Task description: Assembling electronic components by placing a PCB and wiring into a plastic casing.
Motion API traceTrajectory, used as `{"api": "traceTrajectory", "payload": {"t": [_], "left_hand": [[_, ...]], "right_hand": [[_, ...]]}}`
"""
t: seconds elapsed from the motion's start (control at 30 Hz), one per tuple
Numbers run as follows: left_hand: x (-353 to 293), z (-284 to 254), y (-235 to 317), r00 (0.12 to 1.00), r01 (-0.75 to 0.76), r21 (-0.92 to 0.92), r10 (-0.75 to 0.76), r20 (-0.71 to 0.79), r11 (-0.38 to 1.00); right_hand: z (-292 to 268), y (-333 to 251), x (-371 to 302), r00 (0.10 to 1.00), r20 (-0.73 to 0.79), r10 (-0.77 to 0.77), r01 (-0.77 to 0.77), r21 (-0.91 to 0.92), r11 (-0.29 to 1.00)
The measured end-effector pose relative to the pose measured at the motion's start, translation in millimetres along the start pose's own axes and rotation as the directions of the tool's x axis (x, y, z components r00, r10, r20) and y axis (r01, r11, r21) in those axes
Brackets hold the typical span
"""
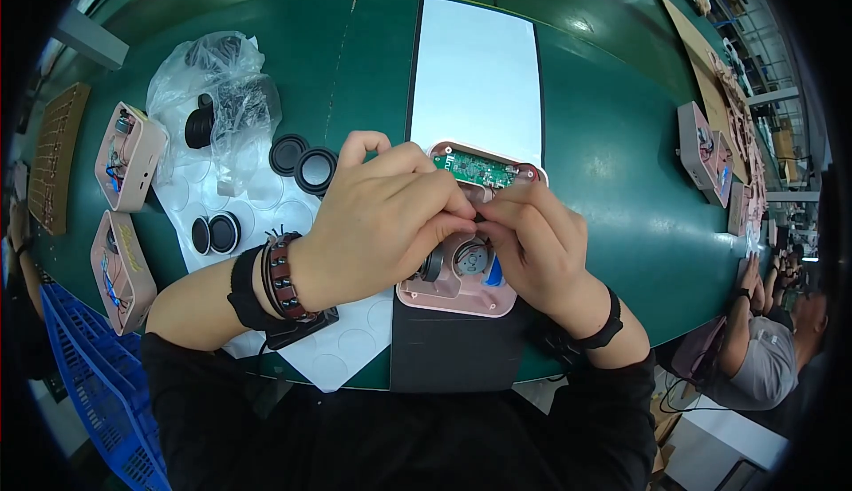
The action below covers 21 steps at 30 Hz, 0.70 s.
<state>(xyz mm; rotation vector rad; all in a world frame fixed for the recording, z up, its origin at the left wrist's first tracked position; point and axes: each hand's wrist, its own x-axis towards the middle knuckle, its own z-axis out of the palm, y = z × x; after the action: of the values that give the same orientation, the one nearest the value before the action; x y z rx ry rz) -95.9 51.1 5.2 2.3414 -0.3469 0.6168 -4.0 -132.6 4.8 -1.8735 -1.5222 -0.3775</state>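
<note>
A pink plastic housing (461,303) lies open in front of me, its inside facing up. Along its far end runs a green circuit board (475,170). Nearer to me inside it are a round metal part (470,259) and a blue piece (494,274). Over the middle of the housing, my left hand (377,220) and my right hand (546,243) meet with fingertips pinched together. Whatever the fingertips hold is too small and covered to make out. My left hand also hides part of the housing's left side.
Under the housing is a black mat (453,349) with a white sheet (479,65). To the left lie black round parts (315,170), a clear plastic bag (217,74) and a sheet with circle outlines (342,358). More pink housings (129,158) stand at the far left, above a blue crate (98,384). People sit at right.
</note>
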Motion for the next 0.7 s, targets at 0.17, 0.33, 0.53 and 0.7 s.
{"api": "traceTrajectory", "payload": {"t": [0.17,0.33,0.53,0.7], "left_hand": [[1.5,4.8,1.5,0.998,-0.017,0.058,0.020,-0.054,0.998],[2.1,-1.0,8.8,0.998,-0.054,0.191,0.057,-0.011,0.980],[2.2,-2.5,13.2,1.000,0.017,0.083,-0.019,0.017,0.996],[-0.9,-0.5,15.2,0.995,0.028,0.084,-0.036,0.095,0.996]], "right_hand": [[-0.3,0.2,1.6,0.994,0.009,-0.110,0.110,-0.212,0.971],[-6.3,-9.2,6.5,0.999,0.012,-0.046,0.048,-0.282,0.958],[-19.7,-16.5,13.3,0.983,0.136,0.121,-0.098,-0.159,0.982],[-20.8,-14.2,8.0,0.929,0.320,0.184,-0.166,-0.082,0.983]]}}
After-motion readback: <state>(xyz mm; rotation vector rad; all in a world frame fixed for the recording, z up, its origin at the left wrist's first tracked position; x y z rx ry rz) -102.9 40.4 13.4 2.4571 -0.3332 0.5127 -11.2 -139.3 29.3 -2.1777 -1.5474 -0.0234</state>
